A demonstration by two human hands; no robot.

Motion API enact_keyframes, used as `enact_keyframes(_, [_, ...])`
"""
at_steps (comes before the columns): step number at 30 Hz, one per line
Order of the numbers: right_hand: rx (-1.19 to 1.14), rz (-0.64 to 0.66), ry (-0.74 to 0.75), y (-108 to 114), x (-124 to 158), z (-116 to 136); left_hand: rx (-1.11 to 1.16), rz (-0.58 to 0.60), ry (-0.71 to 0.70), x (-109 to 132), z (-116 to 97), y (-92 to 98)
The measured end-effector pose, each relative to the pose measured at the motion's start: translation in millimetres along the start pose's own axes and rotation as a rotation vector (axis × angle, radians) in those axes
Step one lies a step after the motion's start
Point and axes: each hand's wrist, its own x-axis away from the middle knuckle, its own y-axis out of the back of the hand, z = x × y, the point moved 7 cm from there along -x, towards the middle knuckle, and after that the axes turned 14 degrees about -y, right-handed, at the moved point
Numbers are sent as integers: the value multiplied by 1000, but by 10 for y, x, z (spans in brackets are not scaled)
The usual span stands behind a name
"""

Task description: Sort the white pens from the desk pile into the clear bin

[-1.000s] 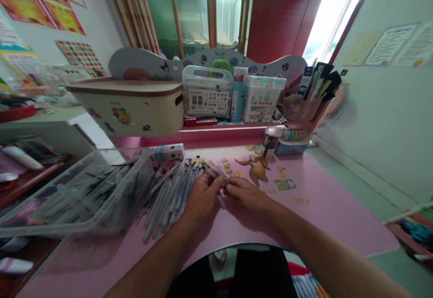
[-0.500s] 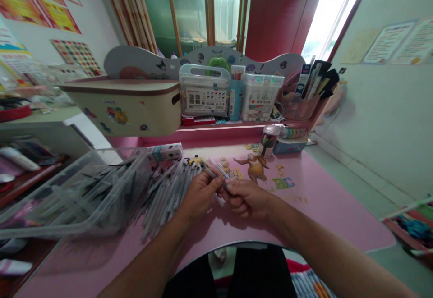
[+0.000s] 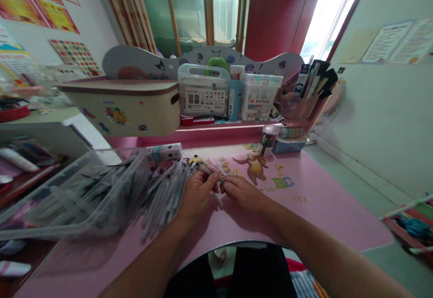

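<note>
Your left hand point(image 3: 197, 195) and right hand point(image 3: 244, 192) pinch slender translucent pens point(image 3: 216, 166), likely for steadiness, near the pink worktop's front edge point(image 3: 250, 238).

Desk point(image 3: 311, 217): loose pens point(image 3: 167, 194) lie left of the left hand point(image 3: 198, 194); bin of pens point(image 3: 43, 233) further left; carton point(image 3: 165, 152) behind the loose pens. Jar point(image 3: 268, 140) at right rear, box point(image 3: 290, 145) just beside it. Shelf point(image 3: 216, 127) behind: lidded tub point(image 3: 135, 113) left, carry case point(image 3: 203, 97) centre, pen holder point(image 3: 297, 108) right.

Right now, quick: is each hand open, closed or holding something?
Left hand: closed, holding pens.
Right hand: closed, against the same pens; whether it grips one cannot be told.
</note>
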Motion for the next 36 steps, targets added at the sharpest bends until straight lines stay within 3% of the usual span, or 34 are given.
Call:
enact_keyframes(4, [382,-197,104,-15,77,95,-54,-33,-19,15,-79,15])
enact_keyframes(8, [469,-209,104,-30,125,79,-98,3,-37,3,-96,33])
enact_keyframes(13, [254,-115,35,42,59,-39,3,-47,-14,-34,-27,92])
enact_keyframes(18, [-328,-51,-241,99,-25,-268,145,-35,62,-38,55,38])
enact_keyframes(23, [-638,48,-294,60,-21,-265,183,-12,72,-47,57,8])
enact_keyframes(28, [-811,-44,-318,168,-30,-299,299,213,277,71,172,-161])
enact_keyframes(31, [-861,-52,-361,189,-37,-319,350,297,309,130,178,-224])
enact_keyframes(36, [-674,-42,-456,158,-58,-406,455,401,392,199,170,-279])
